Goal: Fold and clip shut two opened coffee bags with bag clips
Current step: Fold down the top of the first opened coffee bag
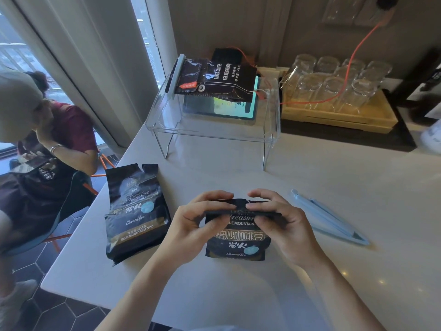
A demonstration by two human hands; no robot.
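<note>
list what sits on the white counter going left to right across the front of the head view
opened coffee bag lying flat → left hand → coffee bag being folded → right hand → blue bag clip

Black coffee bags [235, 237] with gold lettering, pale blue clip [330, 218], white table [334, 177]

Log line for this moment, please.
step: folding top | left hand + right hand: on coffee bag | second bag: open | bag clip: on table, unused
</note>
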